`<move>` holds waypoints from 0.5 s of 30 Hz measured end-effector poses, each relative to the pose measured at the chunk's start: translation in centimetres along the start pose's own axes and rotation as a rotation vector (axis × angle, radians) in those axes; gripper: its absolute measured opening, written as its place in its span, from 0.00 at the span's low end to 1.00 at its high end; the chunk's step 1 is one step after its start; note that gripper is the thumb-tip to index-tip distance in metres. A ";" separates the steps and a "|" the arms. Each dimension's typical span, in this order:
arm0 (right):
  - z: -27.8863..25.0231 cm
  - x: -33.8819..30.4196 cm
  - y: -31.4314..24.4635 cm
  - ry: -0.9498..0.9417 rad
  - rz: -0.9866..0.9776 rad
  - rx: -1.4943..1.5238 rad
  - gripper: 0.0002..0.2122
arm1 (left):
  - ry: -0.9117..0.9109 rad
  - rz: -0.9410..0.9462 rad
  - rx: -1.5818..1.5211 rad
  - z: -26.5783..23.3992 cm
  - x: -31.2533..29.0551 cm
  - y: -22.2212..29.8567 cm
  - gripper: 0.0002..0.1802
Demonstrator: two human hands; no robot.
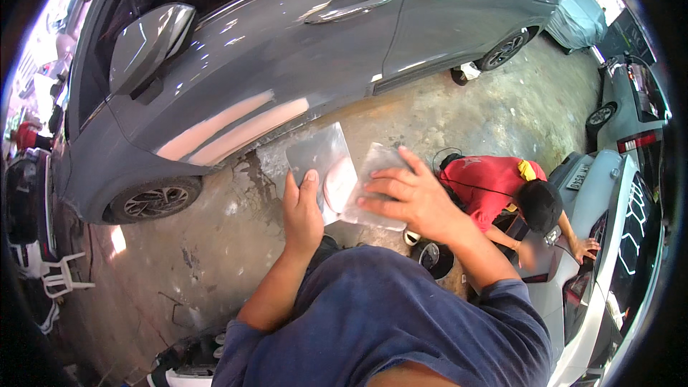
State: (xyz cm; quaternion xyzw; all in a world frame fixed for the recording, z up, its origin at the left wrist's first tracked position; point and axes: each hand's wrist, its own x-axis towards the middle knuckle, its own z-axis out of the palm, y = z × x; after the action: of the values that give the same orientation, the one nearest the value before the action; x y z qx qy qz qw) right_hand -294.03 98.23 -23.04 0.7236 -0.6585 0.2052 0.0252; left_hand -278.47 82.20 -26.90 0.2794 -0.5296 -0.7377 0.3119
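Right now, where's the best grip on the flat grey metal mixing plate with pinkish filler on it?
Probably the lower near edge of the flat grey metal mixing plate, from below, as the left hand does: thumb on the bare face, clear of the pinkish filler on its right part.

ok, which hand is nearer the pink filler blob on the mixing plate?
Left. The left hand holds the metal mixing plate, thumb beside the pink filler blob. The right hand grips a flat spreader just right of the blob, fingers farther off.

Dark blue short-sleeved shirt — sleeves end above the elbows; forearms bare, no gloves or watch.
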 end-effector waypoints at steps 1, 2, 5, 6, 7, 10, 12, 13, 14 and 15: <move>-0.9 -0.8 0.4 0.024 0.023 -0.012 0.20 | -0.037 -0.006 0.036 0.4 -0.4 0.0 0.18; -1.7 -1.5 0.8 0.048 0.047 -0.024 0.20 | -0.078 -0.026 0.231 0.8 -1.5 0.3 0.20; -1.5 -3.1 -0.1 0.098 0.064 -0.025 0.18 | -0.254 -0.072 0.238 2.5 -3.6 -0.8 0.20; -0.9 -4.1 -0.3 0.104 0.065 -0.005 0.18 | -0.291 -0.072 0.307 3.4 -3.8 0.2 0.20; -0.5 -5.0 -0.7 0.112 0.052 0.009 0.18 | -0.259 -0.050 0.337 3.9 -4.1 0.1 0.20; -0.2 -7.5 -2.8 0.068 0.027 0.071 0.15 | -0.174 0.040 0.393 5.1 -5.9 -1.0 0.21; -0.4 -8.8 -4.3 0.069 0.032 0.121 0.16 | -0.115 0.114 0.395 5.8 -6.8 -1.4 0.20; -0.4 -9.5 -4.8 0.069 0.035 0.141 0.16 | -0.101 0.110 0.422 6.3 -7.1 -1.5 0.21; -0.4 -10.3 -5.1 0.068 0.036 0.161 0.16 | -0.086 0.106 0.450 6.8 -7.5 -1.4 0.21; -0.3 -11.0 -5.4 0.058 0.033 0.162 0.16 | -0.058 0.102 0.481 7.0 -8.0 -1.2 0.21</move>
State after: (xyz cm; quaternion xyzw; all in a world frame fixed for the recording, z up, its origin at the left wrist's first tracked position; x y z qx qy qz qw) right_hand -289.45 109.37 -25.16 0.7061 -0.6505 0.2791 -0.0180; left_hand -278.70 92.78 -25.36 0.2971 -0.7121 -0.5814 0.2579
